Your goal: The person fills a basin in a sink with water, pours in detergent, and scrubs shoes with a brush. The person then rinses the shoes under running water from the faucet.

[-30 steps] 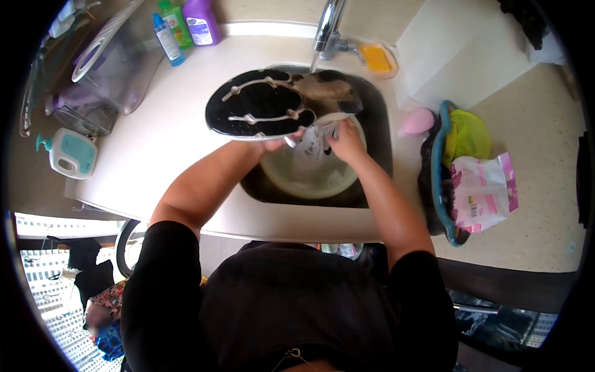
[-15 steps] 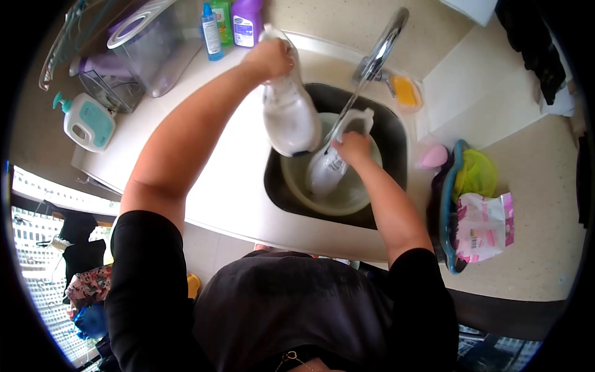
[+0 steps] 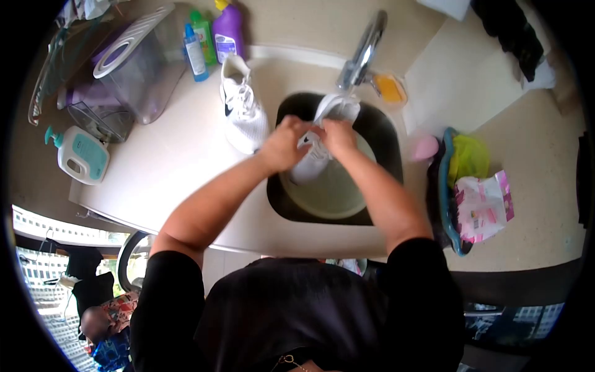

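A white lace-up sneaker [image 3: 310, 166] is held tilted above a pale round basin [image 3: 338, 208] of cloudy water in the sink. My right hand [image 3: 339, 137] grips this shoe near its tongue and upper laces. Curled at the laces from the other side is my left hand [image 3: 285, 146], its fingertips meeting those of my right; what exactly they pinch is hidden. A second white sneaker [image 3: 243, 111] stands sole down on the counter, left of the sink, with no hand on it.
A chrome faucet [image 3: 365, 53] rises behind the dark sink [image 3: 291, 211], beside a yellow soap bar [image 3: 389, 88]. Blue [image 3: 195, 56], green [image 3: 203, 34] and purple [image 3: 228, 37] bottles line the back. A blue-rimmed tray [image 3: 447, 186] is at right, a white detergent jug [image 3: 83, 155] at left.
My left hand has put its sneaker down on the counter and come over to the other one at the sink. The stream from the faucet no longer shows.
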A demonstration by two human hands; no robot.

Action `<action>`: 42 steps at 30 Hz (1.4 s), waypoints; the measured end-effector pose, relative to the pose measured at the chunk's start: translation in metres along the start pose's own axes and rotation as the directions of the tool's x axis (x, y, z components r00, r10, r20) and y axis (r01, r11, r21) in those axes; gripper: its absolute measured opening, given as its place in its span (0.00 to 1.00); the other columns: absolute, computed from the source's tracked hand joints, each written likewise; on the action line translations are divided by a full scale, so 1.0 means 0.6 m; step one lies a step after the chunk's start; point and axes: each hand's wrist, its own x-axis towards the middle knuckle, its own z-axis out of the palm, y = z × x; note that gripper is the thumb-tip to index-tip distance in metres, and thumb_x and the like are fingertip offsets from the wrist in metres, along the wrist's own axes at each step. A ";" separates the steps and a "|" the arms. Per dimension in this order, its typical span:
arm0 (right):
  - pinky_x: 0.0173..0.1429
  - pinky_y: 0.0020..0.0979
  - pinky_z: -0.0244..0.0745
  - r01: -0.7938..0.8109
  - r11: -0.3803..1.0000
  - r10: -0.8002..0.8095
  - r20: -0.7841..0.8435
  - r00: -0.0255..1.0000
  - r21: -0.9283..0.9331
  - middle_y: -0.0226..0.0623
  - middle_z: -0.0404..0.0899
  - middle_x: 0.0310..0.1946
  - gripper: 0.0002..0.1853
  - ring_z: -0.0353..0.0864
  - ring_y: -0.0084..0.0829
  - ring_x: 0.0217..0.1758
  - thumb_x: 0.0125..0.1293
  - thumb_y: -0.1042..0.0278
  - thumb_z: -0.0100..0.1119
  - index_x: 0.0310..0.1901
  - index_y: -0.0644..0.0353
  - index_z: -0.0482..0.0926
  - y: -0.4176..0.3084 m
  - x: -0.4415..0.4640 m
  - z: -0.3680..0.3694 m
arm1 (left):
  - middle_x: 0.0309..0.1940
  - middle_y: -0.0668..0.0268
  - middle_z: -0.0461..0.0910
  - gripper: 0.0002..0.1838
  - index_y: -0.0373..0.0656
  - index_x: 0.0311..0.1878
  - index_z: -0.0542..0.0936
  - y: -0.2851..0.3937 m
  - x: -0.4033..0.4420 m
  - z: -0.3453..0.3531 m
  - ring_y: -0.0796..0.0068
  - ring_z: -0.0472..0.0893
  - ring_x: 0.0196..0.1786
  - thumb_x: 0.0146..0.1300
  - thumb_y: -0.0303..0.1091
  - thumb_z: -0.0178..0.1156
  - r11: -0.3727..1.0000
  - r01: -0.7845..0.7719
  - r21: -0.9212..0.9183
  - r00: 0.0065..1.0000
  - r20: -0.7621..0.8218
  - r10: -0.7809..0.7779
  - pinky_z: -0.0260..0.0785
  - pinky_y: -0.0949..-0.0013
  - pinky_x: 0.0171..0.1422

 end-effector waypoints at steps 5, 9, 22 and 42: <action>0.39 0.35 0.65 -0.122 0.990 0.093 0.337 0.937 0.066 0.41 0.77 0.23 0.13 0.76 0.38 0.31 0.53 0.59 0.57 0.22 0.61 0.73 0.000 0.000 -0.004 | 0.50 0.52 0.64 0.24 0.39 0.53 0.65 0.020 -0.022 0.031 0.53 0.65 0.54 0.50 0.27 0.57 0.958 0.140 -0.249 0.990 0.008 -0.142 0.61 0.63 0.58; 0.44 0.38 0.67 0.080 0.997 -0.078 -0.172 0.982 0.003 0.43 0.77 0.26 0.11 0.76 0.42 0.35 0.56 0.59 0.54 0.27 0.59 0.75 -0.005 -0.016 -0.020 | 0.52 0.52 0.61 0.27 0.38 0.55 0.62 0.017 -0.011 0.025 0.53 0.66 0.54 0.50 0.26 0.57 0.961 0.119 -0.248 0.986 -0.081 -0.143 0.62 0.63 0.57; 0.39 0.39 0.64 -0.047 0.995 0.067 -0.244 0.967 0.086 0.45 0.74 0.18 0.15 0.73 0.44 0.25 0.56 0.58 0.54 0.20 0.60 0.71 -0.007 0.006 -0.006 | 0.54 0.49 0.57 0.29 0.37 0.56 0.60 -0.008 -0.031 0.060 0.53 0.68 0.52 0.49 0.27 0.55 0.858 0.312 -0.408 0.935 -0.028 -0.354 0.63 0.64 0.56; 0.44 0.39 0.72 -0.417 -0.587 0.414 0.699 0.583 0.694 0.40 0.76 0.37 0.15 0.76 0.35 0.37 0.64 0.58 0.46 0.43 0.63 0.71 0.055 -0.040 0.042 | 0.58 0.49 0.60 0.32 0.36 0.58 0.62 0.022 -0.016 -0.034 0.56 0.62 0.61 0.56 0.46 0.56 0.752 0.248 -0.611 0.937 -0.046 -0.346 0.55 0.64 0.63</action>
